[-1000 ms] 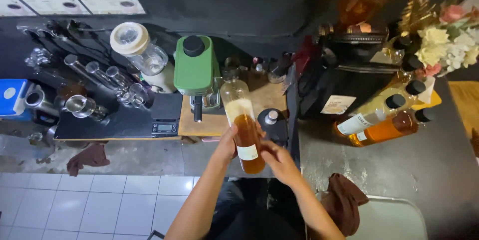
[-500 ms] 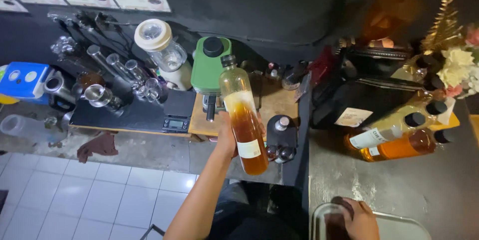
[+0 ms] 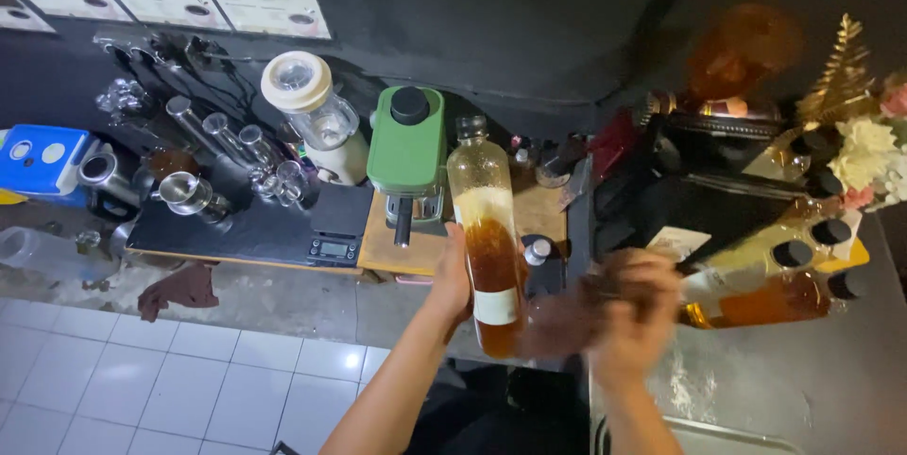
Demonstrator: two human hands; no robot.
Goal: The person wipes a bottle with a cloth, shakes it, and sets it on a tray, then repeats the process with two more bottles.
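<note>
My left hand grips a tall clear bottle about half full of amber liquid, with a white label near its base and no cap showing. The bottle is held upright above the counter edge. My right hand is blurred just right of the bottle and holds a dark brown cloth that reaches toward the bottle's lower side. A small dark bottle with a white cap stands on the wooden board behind the held bottle.
A green grinder stands behind on a wooden board. A scale, metal jugs and a blender jar sit left. Several capped bottles lie right, flowers beyond. A metal sink is below.
My right hand left the bottle, dropped to the lower right, and has come back up with a brown cloth. The left hand kept the bottle upright.
</note>
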